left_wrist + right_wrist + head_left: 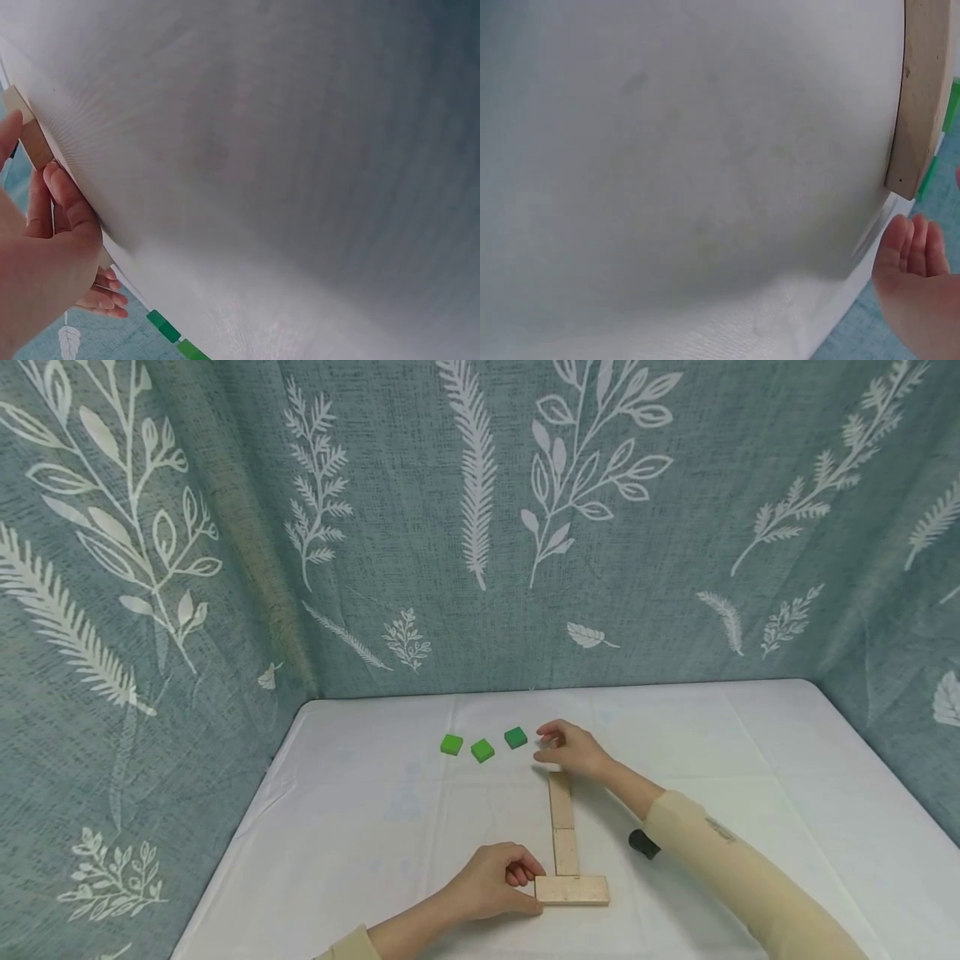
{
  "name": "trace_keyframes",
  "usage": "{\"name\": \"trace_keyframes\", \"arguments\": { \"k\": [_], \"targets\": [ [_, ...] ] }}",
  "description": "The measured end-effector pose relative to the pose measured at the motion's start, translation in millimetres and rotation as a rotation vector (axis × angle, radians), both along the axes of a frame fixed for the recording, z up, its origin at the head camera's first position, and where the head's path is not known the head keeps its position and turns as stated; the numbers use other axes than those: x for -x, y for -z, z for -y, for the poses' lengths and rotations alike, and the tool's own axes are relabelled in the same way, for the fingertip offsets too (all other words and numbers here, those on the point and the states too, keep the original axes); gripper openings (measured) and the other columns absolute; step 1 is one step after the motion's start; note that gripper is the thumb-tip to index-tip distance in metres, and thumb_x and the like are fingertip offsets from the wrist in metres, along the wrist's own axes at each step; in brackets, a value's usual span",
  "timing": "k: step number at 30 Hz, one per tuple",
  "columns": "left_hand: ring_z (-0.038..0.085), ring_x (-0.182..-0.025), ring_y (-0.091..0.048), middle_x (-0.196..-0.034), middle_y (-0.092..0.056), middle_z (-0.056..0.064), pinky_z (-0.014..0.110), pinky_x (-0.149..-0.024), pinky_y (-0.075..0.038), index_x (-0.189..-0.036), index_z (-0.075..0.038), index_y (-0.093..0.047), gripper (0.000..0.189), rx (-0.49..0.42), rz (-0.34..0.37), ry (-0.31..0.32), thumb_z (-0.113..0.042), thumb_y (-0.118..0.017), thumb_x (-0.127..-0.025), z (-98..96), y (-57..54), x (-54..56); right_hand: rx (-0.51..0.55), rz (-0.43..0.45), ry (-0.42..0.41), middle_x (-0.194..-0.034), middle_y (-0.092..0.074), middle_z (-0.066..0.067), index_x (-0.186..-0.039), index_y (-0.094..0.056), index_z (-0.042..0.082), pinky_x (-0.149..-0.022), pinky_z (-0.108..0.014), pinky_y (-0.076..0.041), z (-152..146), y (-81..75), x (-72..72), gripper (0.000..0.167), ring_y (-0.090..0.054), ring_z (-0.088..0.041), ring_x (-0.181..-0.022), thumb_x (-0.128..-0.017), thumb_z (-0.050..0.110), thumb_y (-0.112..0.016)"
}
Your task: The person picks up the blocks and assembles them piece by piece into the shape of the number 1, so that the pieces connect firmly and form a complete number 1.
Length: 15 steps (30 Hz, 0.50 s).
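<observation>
Head view. The left hand (495, 883) pinches the left end of the pale rectangular crosswise wooden block (573, 891), thumb on the near side, fingers on the far side. Beyond it, a pale rectangular middle wooden block (566, 852) and a matching far wooden block (561, 800) lie end to end, leading away from the person. The right hand (573, 748) hovers just past the far block's end; its thumb and fingers are parted and hold nothing. Two small light-green square pieces (483, 750) and one dark-green square piece (516, 737) lie left of it.

The step in hand appears to be alignment. For good results, keep the pinch light, square the crosswise block against the row, and keep the right sleeve off the black object (642, 843) partly behind it.

The surface (337, 827) is covered in white, lightly creased cloth. A teal curtain (405, 527) with white leaf prints encloses the back and sides.

Left wrist view. The thumb and fingers meet the crosswise block at one end.

Right wrist view. The extended fingers stand apart from the nearest block end.
</observation>
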<state>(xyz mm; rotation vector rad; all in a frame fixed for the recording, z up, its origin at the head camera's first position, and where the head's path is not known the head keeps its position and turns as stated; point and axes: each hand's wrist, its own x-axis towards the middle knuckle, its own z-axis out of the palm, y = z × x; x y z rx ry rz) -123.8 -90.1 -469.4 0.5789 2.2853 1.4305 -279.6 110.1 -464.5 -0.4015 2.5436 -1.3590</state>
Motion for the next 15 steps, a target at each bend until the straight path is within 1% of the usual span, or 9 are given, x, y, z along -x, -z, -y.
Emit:
{"name": "trace_keyframes", "arguments": {
  "k": [6,15],
  "targets": [
    [0.004,-0.069,-0.051,-0.076,-0.057,-0.004,0.017,-0.065,-0.043,-0.091,-0.008,-0.069,0.029,0.009,-0.003,0.005,-0.003,-0.087,-0.067,1.7,-1.2,0.5,-0.013,0.01,0.003,-0.115,-0.062,-0.012,-0.126,-0.058,0.002,-0.089,-0.041,-0.046,5,-0.7,4.9,0.042,-0.055,-0.027,-0.107,-0.089,0.018,-0.07],
    [0.004,-0.07,-0.051,-0.076,-0.056,-0.005,0.017,-0.065,-0.044,-0.09,-0.008,-0.069,0.029,0.01,-0.001,0.011,-0.003,-0.086,-0.067,1.6,-0.1,0.8,-0.04,-0.001,0.005,-0.111,-0.061,-0.011,-0.125,-0.057,0.001,-0.09,-0.041,-0.046,13,2.4,11.5,0.043,-0.055,-0.027,-0.106,-0.088,0.018,-0.072]
  ]
}}
